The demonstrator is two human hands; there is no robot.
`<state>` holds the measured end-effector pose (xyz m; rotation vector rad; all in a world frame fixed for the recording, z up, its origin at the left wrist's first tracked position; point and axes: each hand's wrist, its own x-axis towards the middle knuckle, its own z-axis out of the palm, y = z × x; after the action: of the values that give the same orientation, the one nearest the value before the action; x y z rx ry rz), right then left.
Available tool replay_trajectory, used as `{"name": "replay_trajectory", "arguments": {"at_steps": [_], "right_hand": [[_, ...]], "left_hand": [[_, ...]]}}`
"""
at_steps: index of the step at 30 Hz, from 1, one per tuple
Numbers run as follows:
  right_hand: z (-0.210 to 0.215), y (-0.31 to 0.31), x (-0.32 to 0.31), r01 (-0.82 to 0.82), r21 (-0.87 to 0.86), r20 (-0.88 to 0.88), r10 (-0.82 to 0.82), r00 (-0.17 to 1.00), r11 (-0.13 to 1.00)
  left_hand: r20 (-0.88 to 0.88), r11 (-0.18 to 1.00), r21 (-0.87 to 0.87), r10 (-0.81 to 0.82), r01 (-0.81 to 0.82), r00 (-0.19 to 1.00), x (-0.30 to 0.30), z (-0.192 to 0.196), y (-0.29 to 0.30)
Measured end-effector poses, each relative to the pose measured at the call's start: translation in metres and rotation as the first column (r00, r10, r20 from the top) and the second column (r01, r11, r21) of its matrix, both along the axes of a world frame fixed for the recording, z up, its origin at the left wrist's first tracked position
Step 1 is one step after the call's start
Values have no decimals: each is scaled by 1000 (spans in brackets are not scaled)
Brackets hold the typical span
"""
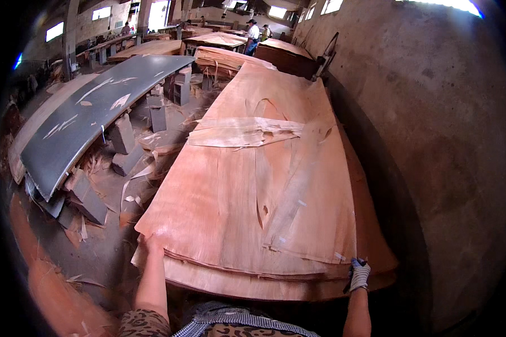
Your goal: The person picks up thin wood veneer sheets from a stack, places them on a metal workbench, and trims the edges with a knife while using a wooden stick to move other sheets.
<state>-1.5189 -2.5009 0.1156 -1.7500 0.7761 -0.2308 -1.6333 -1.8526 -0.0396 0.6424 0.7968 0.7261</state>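
Note:
A large reddish wood veneer sheet (264,185) lies on top of a stack of similar sheets (253,283) in front of me. It has long splits, and a paler torn strip (244,132) lies across its middle. My left hand (152,244), bare, grips the sheet's near left corner. On the near right corner my right hand (358,274), in a striped work glove, pinches the sheet's edge.
A rough concrete wall (433,140) runs close along the right. To the left a long dark grey table (90,118) rests on concrete blocks (121,135), with veneer scraps on the floor (95,224). Further stacks (225,39) and people (254,33) are at the far end.

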Motion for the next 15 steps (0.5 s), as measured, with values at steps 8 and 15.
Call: {"name": "replay_trajectory", "arguments": {"at_steps": [8, 15], "right_hand": [[7, -18, 7, 20, 18, -64, -18, 998, 1000], [-45, -43, 9, 35, 73, -3, -35, 999, 997]], "left_hand": [[-10, 988, -98, -120, 118, 993, 19, 36, -25], [-124, 978, -174, -135, 113, 983, -12, -9, -20]]}}
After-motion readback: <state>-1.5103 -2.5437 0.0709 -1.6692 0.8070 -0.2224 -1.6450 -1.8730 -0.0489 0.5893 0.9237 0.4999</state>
